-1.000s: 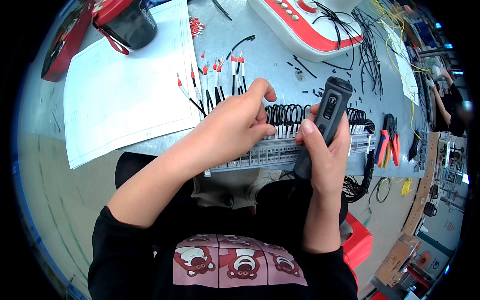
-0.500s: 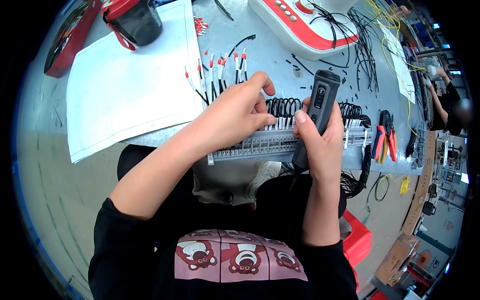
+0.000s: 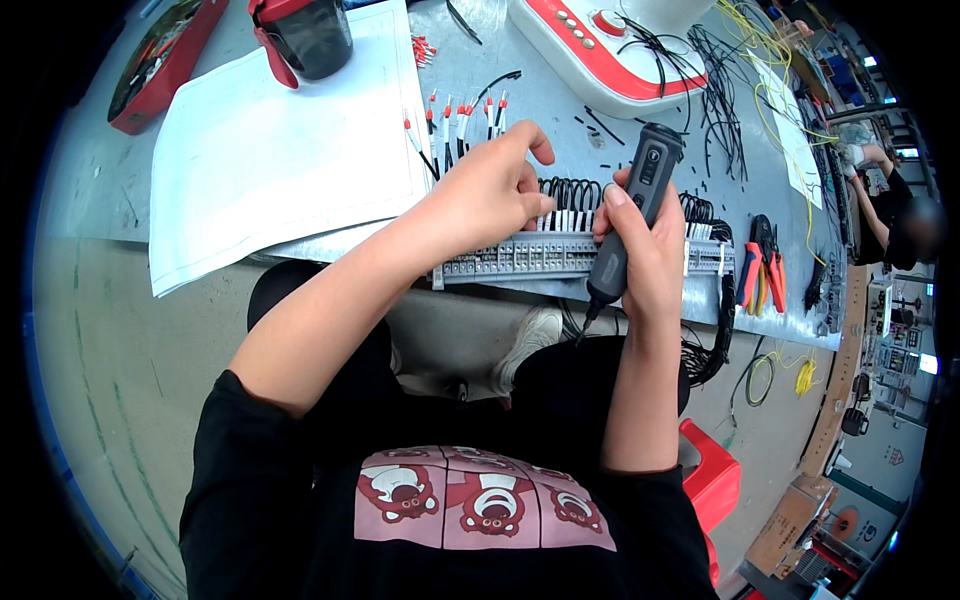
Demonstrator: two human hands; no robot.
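A long grey terminal block strip lies along the table's near edge, with looped black wires with white sleeves rising from its far side. My left hand is over the strip's left half, thumb and fingers closed beside the leftmost loops; what they pinch is hidden. My right hand grips a dark grey electric screwdriver, its thin bit pointing down toward my lap, off the strip. Beyond my left hand stand several loose wires with red ferrules.
White paper sheets lie left under a dark cup. A red-and-white machine stands at the back. Pliers lie at the right, near black wire bundles. A red stool is below. Another person is far right.
The view has shifted, so the strip and table sit a little higher in the picture. Both hands keep nearly the same pose, the screwdriver still in my right hand.
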